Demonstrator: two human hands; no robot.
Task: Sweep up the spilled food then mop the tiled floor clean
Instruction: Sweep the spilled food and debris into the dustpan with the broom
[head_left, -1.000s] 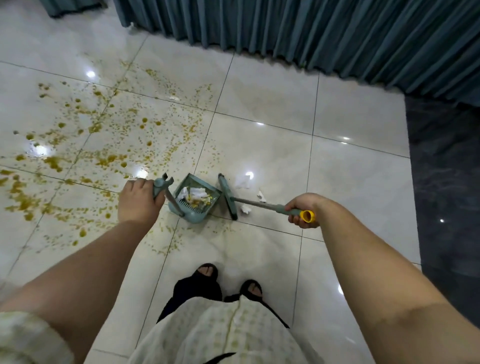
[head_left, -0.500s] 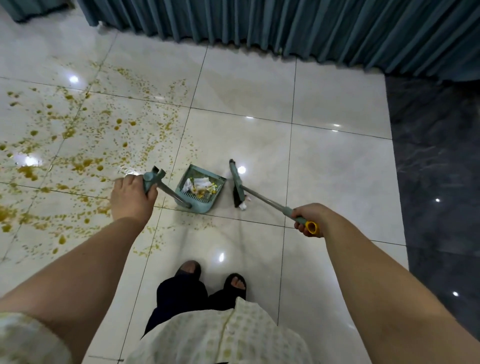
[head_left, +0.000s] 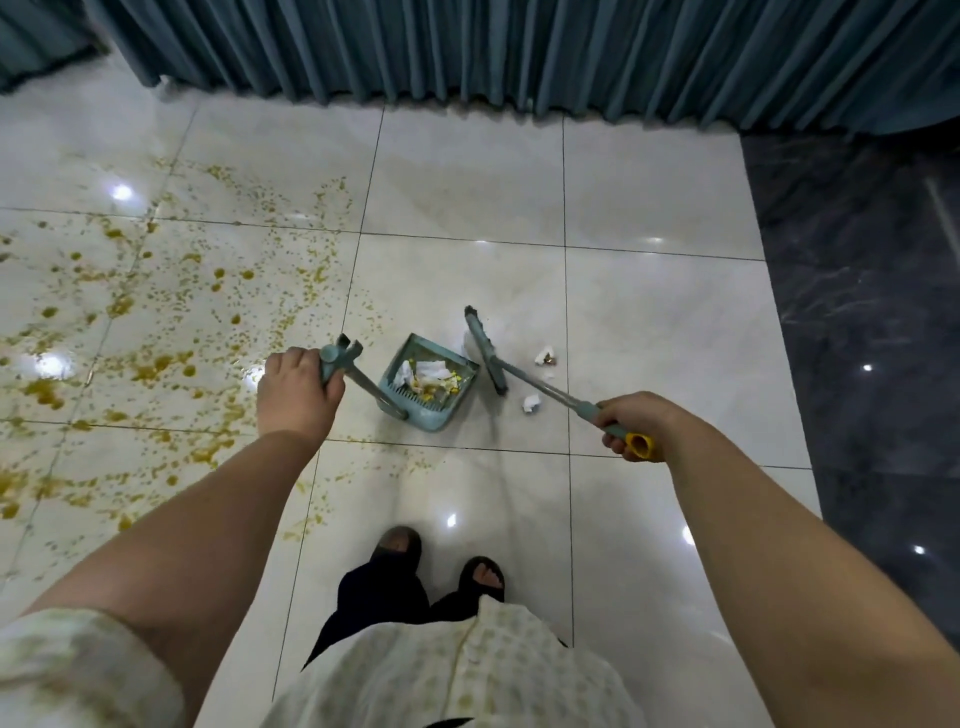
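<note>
**Broom and dustpan grip during the sweeping stage**

Left hand (head_left: 298, 395) is clamped around the top of the long handle of the dustpan (head_left: 428, 382). Right hand (head_left: 631, 428) is wrapped around the broom handle (head_left: 550, 387) just below its yellow end cap (head_left: 640, 446). The dustpan rests on the tiled floor (head_left: 467, 182) near its middle and holds crumpled paper and yellow food bits. The broom head (head_left: 485, 353) stands just beside the pan's right rim, apart from it. Small paper scraps (head_left: 531, 404) lie loose to the right of the broom head, near the handle. The spilled food (head_left: 156, 332), a wet-looking yellow-brown spatter, covers the tiles toward the floor's left edge, well apart from the broom.

Handling, as a judgement: both tools look like light, rigid plastic on thin shafts, so a one-handed hold at the far end suffices. Such a high grip gives little downward force on the bristles. The scraps appear feather-light and likely to skip past the pan lip. The spatter looks sticky, so bristles may smear it rather than gather it, leaving that area chiefly to the mop. The glossy tiles are probably slippery where wet. Sweeping seems far from finished, and no mop is in view.
</note>
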